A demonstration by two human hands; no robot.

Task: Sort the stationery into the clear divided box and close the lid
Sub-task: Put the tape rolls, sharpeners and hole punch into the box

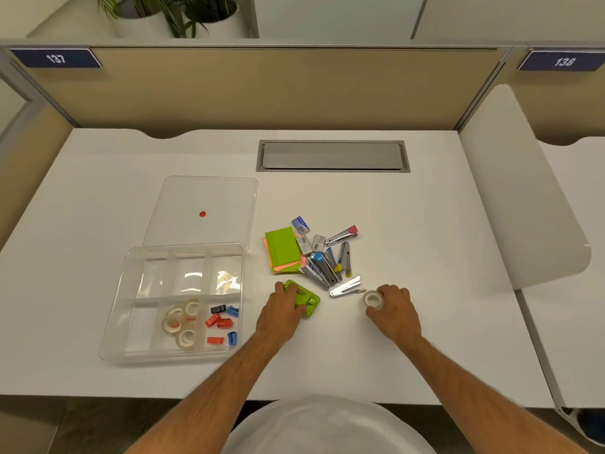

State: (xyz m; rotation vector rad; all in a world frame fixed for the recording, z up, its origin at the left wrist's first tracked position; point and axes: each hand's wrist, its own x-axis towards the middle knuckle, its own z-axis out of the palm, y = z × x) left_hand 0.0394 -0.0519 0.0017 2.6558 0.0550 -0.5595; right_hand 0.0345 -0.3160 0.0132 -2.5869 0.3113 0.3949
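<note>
You are working at the white desk (131, 381), with the clear divided box (113, 342) lying open at your left and its lid (183, 198) just behind it. Your left hand (281, 311) is clamping down on the green hole punch (309, 301); your right hand (393, 309) is pinching a tape roll (372, 299). Carry each leftward low, clearing the box's near rim; bare desk between is giving you room.

Hands grip two things — green dispenser (302, 301), tape roll (372, 299).
</note>
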